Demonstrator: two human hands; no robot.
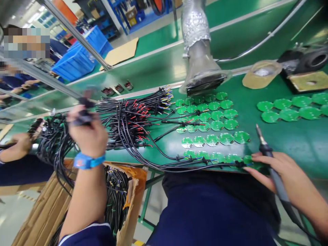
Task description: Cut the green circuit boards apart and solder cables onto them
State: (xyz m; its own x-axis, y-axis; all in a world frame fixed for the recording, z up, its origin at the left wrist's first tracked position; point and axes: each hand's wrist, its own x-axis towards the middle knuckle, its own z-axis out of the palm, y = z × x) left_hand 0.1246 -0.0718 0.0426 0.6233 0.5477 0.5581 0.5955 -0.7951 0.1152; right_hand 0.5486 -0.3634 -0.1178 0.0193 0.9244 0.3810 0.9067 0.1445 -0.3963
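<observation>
My left hand [85,131] is raised at the left, closed round a bunch of black cables [55,143] that trail down toward a cardboard box [46,208]. A blue band sits on that wrist. My right hand [276,171] rests at the table's near edge, holding a soldering iron [265,148] whose tip points up and away. Its fingertips touch the nearest row of round green circuit boards [217,158], which have black wires attached. A larger bundle of black wires with red ends [133,119] lies on the green table [294,140].
More round green boards [207,114] lie in rows under a foil-wrapped fume duct [198,51]. Another row [292,109] lies at the right, near a tape roll [261,73] and a sponge tray [307,82]. A co-worker's hand [15,147] is at the far left; blue crates [77,58] stand behind.
</observation>
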